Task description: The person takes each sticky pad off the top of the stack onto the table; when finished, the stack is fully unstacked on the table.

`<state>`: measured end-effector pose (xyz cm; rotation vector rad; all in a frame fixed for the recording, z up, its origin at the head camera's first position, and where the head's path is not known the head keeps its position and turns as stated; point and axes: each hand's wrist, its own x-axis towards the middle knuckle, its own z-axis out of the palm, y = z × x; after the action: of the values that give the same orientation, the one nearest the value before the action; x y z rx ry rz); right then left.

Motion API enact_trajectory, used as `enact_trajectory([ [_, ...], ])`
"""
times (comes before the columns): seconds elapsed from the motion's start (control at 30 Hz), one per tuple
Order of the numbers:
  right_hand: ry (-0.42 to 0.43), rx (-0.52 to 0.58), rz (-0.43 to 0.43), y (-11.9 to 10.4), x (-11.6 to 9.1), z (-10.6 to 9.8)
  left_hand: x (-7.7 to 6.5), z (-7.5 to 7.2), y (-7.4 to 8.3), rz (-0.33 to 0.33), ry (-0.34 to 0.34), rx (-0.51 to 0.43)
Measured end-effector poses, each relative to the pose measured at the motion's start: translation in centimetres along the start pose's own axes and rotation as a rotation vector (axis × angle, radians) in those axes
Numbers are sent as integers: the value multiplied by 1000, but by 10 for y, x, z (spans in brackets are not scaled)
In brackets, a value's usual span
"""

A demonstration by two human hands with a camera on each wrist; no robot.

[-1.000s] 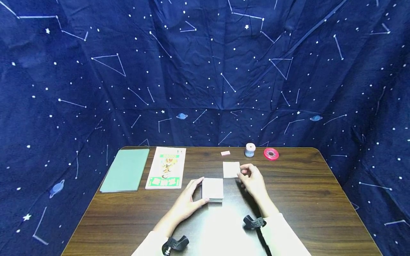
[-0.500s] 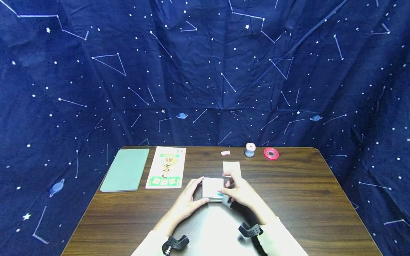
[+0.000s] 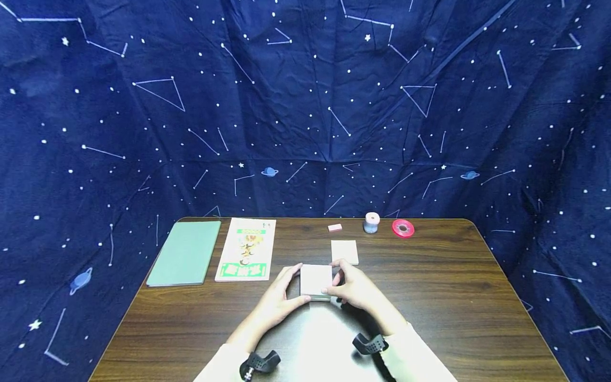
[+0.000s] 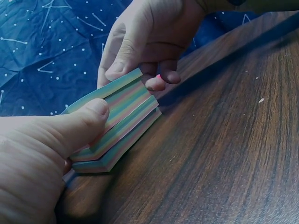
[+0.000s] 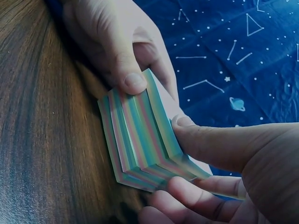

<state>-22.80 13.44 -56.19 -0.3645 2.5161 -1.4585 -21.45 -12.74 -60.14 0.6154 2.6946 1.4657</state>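
A square stack of note pads (image 3: 315,279), white on top with pastel-striped edges of pink, yellow, green and blue, lies on the table in the head view. My left hand (image 3: 278,300) grips its left side, the thumb (image 4: 88,116) along the near edges. At the right side my right hand (image 3: 355,287) holds the top layer, its thumb (image 5: 205,142) on the upper face and fingers around the edge. In the wrist views the layers of the striped stack (image 5: 140,130) sit slightly offset. A white pad (image 3: 345,251) lies just behind the stack.
Farther back lie a pink eraser-like block (image 3: 335,227), a white spool (image 3: 371,223) and a red ring-shaped roll (image 3: 403,228). A printed booklet (image 3: 245,249) and a green notebook (image 3: 184,253) lie to the left. A dark blue curtain (image 3: 305,106) hangs behind the table.
My right hand has come from the white pad behind to the stack's right side, and a bluish patch on the top has gone from sight. My left hand has kept its grip.
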Motion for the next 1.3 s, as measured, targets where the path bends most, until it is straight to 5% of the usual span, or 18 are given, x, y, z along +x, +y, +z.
enact_trajectory([
  [0.47,37,41,-107,3,4,-11,2,0,-1,-6,4,6],
  [0.9,34,329,-119,-5,2,-21,1,1,0,-44,-10,15],
  [1.3,148,294,-174,-10,-2,-50,1,2,-1,-49,-4,19],
])
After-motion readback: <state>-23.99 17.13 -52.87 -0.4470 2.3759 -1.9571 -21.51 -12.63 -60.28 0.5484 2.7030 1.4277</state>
